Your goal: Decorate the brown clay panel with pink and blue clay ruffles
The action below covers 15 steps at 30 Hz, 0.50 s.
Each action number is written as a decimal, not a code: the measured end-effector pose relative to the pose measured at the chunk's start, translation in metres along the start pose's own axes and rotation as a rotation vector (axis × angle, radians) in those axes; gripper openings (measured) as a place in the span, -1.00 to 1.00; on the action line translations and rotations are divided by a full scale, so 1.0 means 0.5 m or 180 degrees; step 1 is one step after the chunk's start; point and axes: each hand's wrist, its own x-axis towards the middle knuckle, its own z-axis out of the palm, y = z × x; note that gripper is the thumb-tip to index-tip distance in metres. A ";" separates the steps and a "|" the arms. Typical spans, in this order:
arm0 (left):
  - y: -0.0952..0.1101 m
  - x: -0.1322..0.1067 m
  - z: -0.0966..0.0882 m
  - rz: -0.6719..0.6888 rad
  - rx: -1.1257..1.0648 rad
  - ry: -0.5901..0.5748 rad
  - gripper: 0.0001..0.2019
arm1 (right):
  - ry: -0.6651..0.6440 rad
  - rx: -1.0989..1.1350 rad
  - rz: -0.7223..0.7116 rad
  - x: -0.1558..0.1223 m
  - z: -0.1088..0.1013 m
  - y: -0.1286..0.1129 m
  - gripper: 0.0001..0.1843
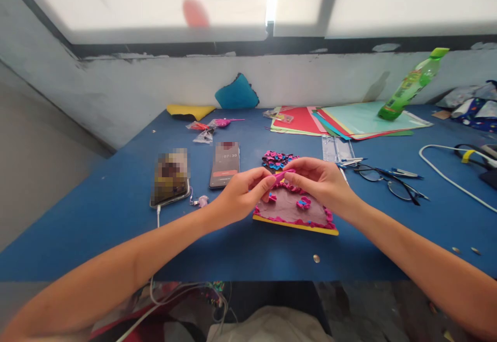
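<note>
My left hand and my right hand meet above a craft board on the blue table. Both pinch a thin pink strip between thumb and fingers. The board has a mauve face, a wavy pink border, a yellow edge, and a small pink and blue flower on it. Behind the hands lies a cluster of pink and blue paper flowers.
Two phones lie left of the board, one with a cable. Glasses, a clear ruler, coloured paper sheets, a tilted green bottle and a white cable are at right. Small packets sit farther back.
</note>
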 end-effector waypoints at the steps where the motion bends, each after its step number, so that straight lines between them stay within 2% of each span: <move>1: -0.001 0.000 0.000 -0.0004 -0.0009 0.0012 -0.69 | 0.0067 -0.0020 0.0034 0.002 -0.003 0.001 -0.68; 5: -0.009 0.004 0.001 -0.0028 -0.0041 0.0004 -0.69 | 0.0295 -0.0148 0.0056 0.013 -0.016 0.008 -0.63; 10: -0.020 0.007 -0.001 -0.0041 -0.0023 -0.0006 -0.64 | 0.0652 -0.0495 -0.0085 0.027 -0.031 0.023 -0.67; 15: -0.017 0.003 -0.001 -0.0211 -0.0317 -0.0140 -0.59 | 0.0931 -0.0867 -0.0159 0.035 -0.040 0.032 -0.69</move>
